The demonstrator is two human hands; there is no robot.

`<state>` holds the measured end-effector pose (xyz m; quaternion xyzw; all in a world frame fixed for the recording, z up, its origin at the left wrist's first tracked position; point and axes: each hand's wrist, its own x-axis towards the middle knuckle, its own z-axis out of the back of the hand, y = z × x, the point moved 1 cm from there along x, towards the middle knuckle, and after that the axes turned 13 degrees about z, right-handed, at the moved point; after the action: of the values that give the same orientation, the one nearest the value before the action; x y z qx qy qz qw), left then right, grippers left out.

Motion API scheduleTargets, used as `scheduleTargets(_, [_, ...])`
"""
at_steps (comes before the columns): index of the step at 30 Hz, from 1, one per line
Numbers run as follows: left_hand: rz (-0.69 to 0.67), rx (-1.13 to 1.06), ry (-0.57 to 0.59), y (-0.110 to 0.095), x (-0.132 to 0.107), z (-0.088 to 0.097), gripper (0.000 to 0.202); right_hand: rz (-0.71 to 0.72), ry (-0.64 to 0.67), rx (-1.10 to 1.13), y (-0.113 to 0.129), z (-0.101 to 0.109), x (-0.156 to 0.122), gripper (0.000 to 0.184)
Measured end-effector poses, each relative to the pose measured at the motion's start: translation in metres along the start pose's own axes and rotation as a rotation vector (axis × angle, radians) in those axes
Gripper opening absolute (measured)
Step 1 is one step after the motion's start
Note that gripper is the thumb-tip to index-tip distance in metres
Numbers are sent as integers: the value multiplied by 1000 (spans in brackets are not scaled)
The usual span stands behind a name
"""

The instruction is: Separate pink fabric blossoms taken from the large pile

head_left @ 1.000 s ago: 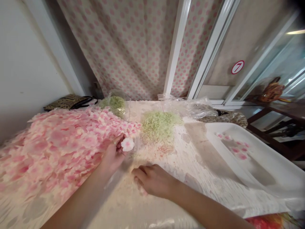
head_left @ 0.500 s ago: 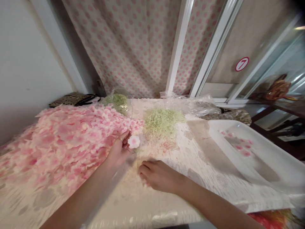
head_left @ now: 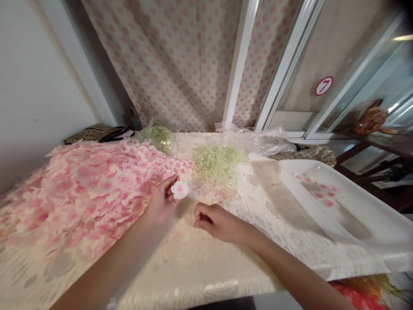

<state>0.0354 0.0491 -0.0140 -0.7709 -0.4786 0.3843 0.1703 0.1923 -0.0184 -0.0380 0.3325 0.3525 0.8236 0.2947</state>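
Note:
My left hand (head_left: 160, 204) holds a single pale pink-and-white artificial petal (head_left: 179, 189) between finger and thumb, at the edge of a large heap of pink petals (head_left: 87, 189). My right hand (head_left: 219, 223) rests a little to the right on the white-covered table (head_left: 193, 267), fingers curled shut and nothing showing in them. Just beyond both hands lies a loose pile of pale green shredded fibre (head_left: 218, 163). Its far edge comes near the clear plastic bag (head_left: 254, 140).
A white plastic tray (head_left: 325, 198) with several pink petals stands on the right of the table. A bag of green shreds (head_left: 158, 138) sits at the back. A polka-dot curtain (head_left: 167, 64) hangs behind, and a wall (head_left: 35, 94) bounds the left.
My right hand has slid to the right and up the table, and its fingers have curled in more. My left hand still holds the petal, with little movement.

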Motion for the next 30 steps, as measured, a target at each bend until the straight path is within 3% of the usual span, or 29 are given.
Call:
scheduleTargets(3, [79,75,137,-2,-7,2,19,-42,-259,0,-5,7,2,11])
scheduleTargets(6, [162,316,299,0,-11,6,31,-52,-449,8,-12,14,2,15])
scheduleTargets(9, [205,580,377,8,-11,10,33,-61,-490,107,-16,15,3,19])
scheduleTargets(13, [94,1093,415,20,-10,12,23,-22,-454,245,-15,10,4,14])
scheduleTargets(15, [35,1239,455,25,-11,12,23,-32,-453,285,-15,6,5,14])
scheduleTargets(19, [-59,1292,466,28,-12,10,27,-64,-488,353,-18,3,5,17])
scheduleTargets(23, [-36,1258,447,26,-13,8,28,-73,-506,418,-17,3,7,14])
scheduleTargets(30, [-13,1049,262,25,-16,6,24,-22,-605,548,-13,4,7,22])
